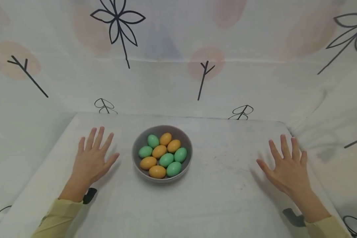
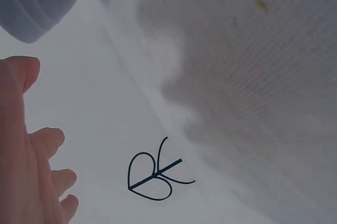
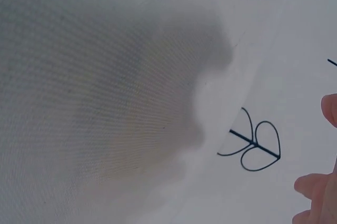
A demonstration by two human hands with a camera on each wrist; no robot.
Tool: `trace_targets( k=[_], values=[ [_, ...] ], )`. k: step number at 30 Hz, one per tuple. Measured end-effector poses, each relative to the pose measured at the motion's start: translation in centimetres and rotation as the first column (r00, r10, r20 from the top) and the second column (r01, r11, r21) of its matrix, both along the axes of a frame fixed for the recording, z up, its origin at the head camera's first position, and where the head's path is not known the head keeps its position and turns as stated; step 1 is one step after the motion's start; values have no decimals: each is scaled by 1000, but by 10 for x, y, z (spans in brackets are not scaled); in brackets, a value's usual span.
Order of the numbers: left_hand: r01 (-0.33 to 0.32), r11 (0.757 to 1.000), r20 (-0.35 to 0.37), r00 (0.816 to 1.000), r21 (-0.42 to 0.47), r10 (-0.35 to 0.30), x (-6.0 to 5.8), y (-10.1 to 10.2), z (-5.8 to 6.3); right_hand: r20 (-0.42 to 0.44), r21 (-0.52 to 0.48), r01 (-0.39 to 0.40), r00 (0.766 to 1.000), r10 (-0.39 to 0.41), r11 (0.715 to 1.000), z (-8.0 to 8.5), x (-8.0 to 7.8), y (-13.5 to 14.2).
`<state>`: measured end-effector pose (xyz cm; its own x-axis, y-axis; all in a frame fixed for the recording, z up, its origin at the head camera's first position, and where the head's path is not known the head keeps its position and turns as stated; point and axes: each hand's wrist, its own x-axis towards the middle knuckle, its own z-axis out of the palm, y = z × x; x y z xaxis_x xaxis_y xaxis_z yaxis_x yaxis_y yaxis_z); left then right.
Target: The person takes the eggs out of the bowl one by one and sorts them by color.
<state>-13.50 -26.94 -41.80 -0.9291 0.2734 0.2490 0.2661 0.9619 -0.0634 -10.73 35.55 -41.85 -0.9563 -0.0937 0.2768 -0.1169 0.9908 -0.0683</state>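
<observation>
A round grey bowl [image 1: 162, 180] stands on the white table, left of its middle, with several green eggs [image 1: 166, 160] and several orange eggs [image 1: 157, 172] inside. To the left of the bowl, my left hand [image 1: 90, 162] is spread with straight fingers, apart from the bowl and holding nothing. My right hand [image 1: 290, 170] is spread the same way near the table's right edge, farther from the bowl. In the left wrist view, part of the bowl [image 2: 42, 3] shows at the top left, above the thumb. Only some right fingertips [image 3: 310, 184] enter the right wrist view.
The white-covered table [image 1: 220, 198] ends at the back against a hanging cloth [image 1: 166, 86] printed with black line flowers and pale pink patches. More of this cloth hangs at both sides. A dark wrist strap [image 1: 90, 195] shows below my left hand.
</observation>
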Motion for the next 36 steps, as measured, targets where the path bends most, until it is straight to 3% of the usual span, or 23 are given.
trace_targets(
  k=[8,14,18,22,24,26,31,36],
  values=[
    [17,1000,11,1000,26,-17,0,8,4,-56,-60,-67,996,64,996,2,3,1],
    [9,983,57,998,186,-20,-1,18,5,-153,-224,-125,984,92,967,7,0,-16],
    [32,938,119,990,346,-77,-4,29,4,-136,-325,-142,985,103,935,13,-4,-34],
    [45,839,194,965,542,-177,-10,41,1,-119,-381,-181,982,146,907,17,-11,-56],
    [43,787,227,946,616,-230,-13,47,-2,-108,-414,-204,979,175,887,20,-15,-70],
    [48,753,249,928,656,-276,-16,53,-6,-76,-475,-217,976,206,853,23,-21,-84],
    [59,743,281,903,667,-324,-22,60,-12,40,-601,-225,950,310,767,40,-41,-126],
    [10,741,360,869,672,-338,-24,61,-13,102,-691,-262,887,450,673,61,-67,-175]
  ],
)
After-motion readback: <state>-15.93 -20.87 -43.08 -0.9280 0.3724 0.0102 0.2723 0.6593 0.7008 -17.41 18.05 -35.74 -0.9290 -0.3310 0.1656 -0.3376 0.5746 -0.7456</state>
